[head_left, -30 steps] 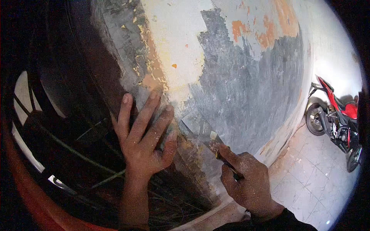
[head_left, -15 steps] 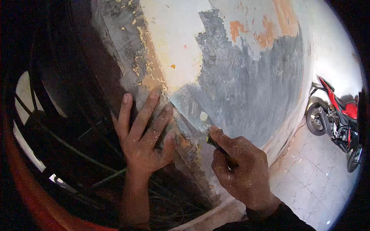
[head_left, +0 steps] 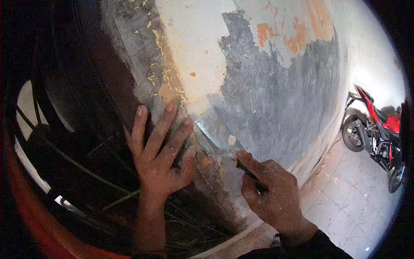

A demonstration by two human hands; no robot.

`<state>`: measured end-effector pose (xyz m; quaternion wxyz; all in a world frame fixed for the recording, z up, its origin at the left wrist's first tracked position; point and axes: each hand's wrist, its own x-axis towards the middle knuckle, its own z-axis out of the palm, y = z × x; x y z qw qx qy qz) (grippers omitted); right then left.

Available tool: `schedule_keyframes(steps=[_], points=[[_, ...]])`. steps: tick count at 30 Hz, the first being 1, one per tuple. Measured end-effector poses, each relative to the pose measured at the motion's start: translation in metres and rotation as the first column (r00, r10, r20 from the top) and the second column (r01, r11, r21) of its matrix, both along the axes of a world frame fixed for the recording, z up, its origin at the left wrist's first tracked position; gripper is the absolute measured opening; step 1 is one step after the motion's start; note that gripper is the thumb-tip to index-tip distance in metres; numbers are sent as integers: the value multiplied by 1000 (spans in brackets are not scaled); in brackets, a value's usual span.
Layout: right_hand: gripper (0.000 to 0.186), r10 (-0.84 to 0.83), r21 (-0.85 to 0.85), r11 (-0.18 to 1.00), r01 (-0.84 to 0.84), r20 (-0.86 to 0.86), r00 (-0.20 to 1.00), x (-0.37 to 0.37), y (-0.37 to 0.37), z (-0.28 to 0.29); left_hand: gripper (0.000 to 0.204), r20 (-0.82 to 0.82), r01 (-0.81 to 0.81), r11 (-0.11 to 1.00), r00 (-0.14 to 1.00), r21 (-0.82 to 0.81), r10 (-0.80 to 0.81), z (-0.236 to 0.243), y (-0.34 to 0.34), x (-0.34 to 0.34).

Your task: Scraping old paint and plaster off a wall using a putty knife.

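A wide-bladed metal scraper (head_left: 217, 130) with a dark handle sits in the closed grip of my right hand (head_left: 274, 190). Its blade lies close against the wall (head_left: 276, 95), whose surface is a patchwork of grey, white and orange with peeled paint. My left hand (head_left: 161, 151) rests with fingers spread flat at the wall's corner, beside the blade's left end. Pale dust specks both hands. Along this corner runs a band of chipped yellowish and grey coating (head_left: 166, 73).
Left of the corner is a very dark area with thin cable-like or bar-like lines (head_left: 82, 166). A red and black motorcycle (head_left: 381, 125) stands at the far right on the pale tiled floor (head_left: 340, 203). A reddish curved edge (head_left: 47, 233) shows at lower left.
My right hand has shifted the scraper slightly right and down, away from the left hand's fingertips. The left hand has hardly moved.
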<state>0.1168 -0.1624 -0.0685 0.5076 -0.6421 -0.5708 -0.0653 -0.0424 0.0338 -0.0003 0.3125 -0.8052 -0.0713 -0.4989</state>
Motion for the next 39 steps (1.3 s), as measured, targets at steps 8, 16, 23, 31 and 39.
schedule_keyframes(steps=[8,16,23,31,39], points=[[53,-75,78,994,79,-47,996,-11,-2,21,34,-8,-4,999,1000,-32,4,1,-2,-1],[53,-106,61,992,107,-10,994,-9,-7,2,36,-8,-14,1000,1000,-28,13,0,-4,1],[63,-60,46,997,58,35,998,-3,-6,-6,37,-14,-15,999,1000,-42,15,3,-6,-3],[53,-99,92,991,98,3,995,-8,-5,23,36,-4,-1,999,1000,-43,1,2,-6,0],[53,-117,51,992,116,17,993,-9,-3,16,36,-14,-4,998,1000,-65,3,1,-7,3]])
